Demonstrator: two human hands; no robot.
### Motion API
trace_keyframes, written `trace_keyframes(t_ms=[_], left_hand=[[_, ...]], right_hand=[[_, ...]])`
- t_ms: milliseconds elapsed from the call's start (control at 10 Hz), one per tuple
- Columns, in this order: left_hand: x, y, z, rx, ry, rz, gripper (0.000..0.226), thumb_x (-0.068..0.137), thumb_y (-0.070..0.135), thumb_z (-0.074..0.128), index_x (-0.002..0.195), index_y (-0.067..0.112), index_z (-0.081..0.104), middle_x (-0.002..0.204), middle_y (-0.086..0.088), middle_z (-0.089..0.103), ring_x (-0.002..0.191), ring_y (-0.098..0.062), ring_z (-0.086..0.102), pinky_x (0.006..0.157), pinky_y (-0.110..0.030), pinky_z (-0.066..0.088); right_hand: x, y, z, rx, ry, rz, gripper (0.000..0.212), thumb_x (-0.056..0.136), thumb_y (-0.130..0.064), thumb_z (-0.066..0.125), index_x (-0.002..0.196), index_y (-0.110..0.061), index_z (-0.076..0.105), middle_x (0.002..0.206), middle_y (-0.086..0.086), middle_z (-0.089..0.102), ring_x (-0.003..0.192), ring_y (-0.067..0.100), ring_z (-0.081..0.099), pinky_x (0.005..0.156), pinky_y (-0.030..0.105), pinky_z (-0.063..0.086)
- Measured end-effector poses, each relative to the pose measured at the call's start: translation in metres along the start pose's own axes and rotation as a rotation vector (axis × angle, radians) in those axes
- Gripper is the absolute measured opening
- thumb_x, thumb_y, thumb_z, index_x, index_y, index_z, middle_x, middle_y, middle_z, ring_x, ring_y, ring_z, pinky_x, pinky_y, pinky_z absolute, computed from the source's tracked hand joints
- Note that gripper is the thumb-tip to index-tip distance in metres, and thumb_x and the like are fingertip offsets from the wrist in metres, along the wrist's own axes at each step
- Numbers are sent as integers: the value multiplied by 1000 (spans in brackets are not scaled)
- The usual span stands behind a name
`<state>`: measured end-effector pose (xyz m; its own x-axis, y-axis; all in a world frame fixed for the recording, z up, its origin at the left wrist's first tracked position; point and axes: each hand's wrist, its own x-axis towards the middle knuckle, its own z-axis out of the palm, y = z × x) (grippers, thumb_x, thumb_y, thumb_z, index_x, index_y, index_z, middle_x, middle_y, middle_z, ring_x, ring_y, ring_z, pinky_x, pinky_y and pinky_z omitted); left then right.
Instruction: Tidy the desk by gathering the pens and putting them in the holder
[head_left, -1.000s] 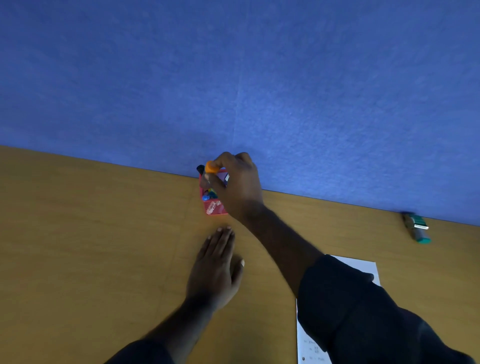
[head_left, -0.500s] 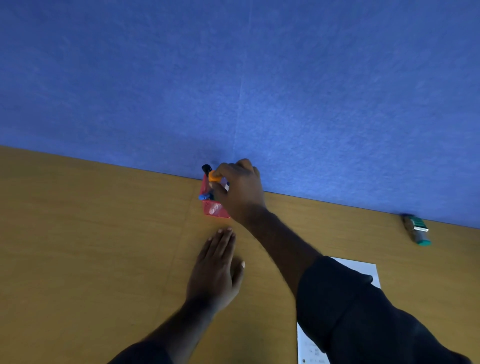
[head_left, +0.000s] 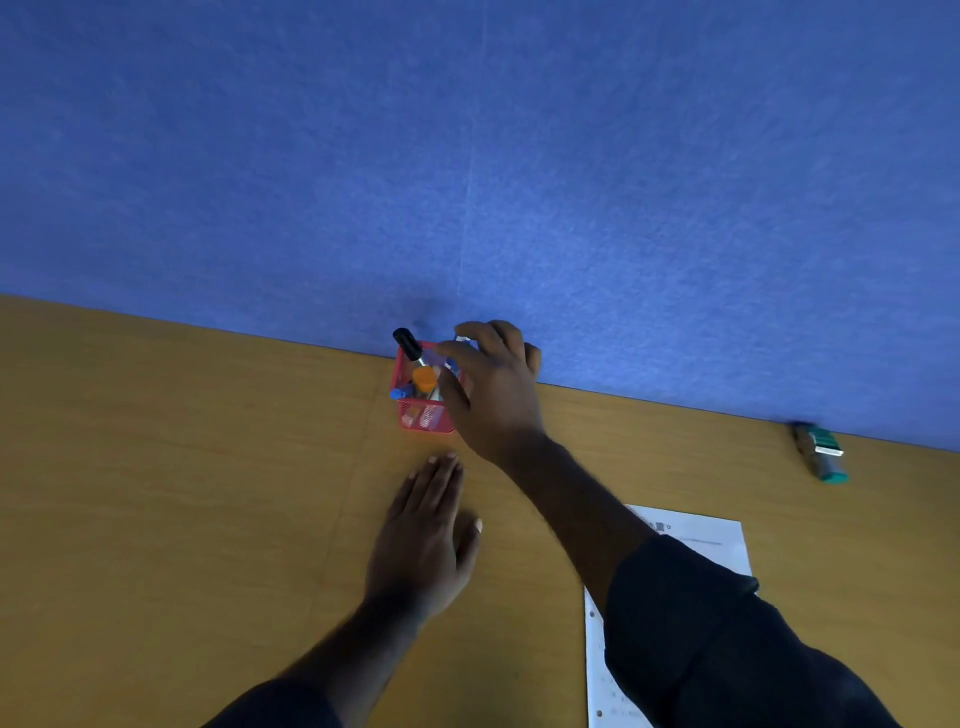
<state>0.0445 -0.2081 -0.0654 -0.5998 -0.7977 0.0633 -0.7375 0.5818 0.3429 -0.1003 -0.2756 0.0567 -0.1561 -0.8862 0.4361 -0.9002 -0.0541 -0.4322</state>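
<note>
1. The red mesh holder (head_left: 422, 415) stands on the wooden desk (head_left: 156, 467), close against the blue partition (head_left: 467, 156). Inside it I can see an orange-capped pen (head_left: 424, 379), a black-capped marker (head_left: 406, 343) leaning out toward the back corner, and a blue cap (head_left: 399, 393) at the near left edge
2. The right hand (head_left: 493, 395) hovers over the holder's right side, fingers loosely spread and lightly curled. It appears to hold nothing, though its fingertips cover part of the rim, so I can't be certain
3. The left hand (head_left: 423, 535) lies flat on the desk just in front of the holder, fingers straight and together, gripping nothing
4. Well off to the right, near the partition, a green-capped marker (head_left: 821, 453) lies on the desk apart from everything else. To my eye that is the one left to gather
5. What might go wrong: the holder looks light, and a knuckle or sleeve (head_left: 727, 649) could catch its rim and tip it
6. The black marker leans far out and might topple if the holder is jostled
7. The sleeve lies over the sheet of paper (head_left: 696, 540); reaching right could drag it
</note>
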Motion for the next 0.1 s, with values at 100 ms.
trace_keyframes(t_ms=[100], left_hand=[[0, -1, 1, 0, -1, 3, 70, 98, 50, 35, 154, 9, 30, 163, -5, 27, 151, -18, 21, 120, -37, 18]], right_hand=[[-18, 13, -7, -23, 39, 35, 23, 85, -27, 60, 106, -22, 68, 118, 0, 62, 117, 24, 48, 84, 38, 32]])
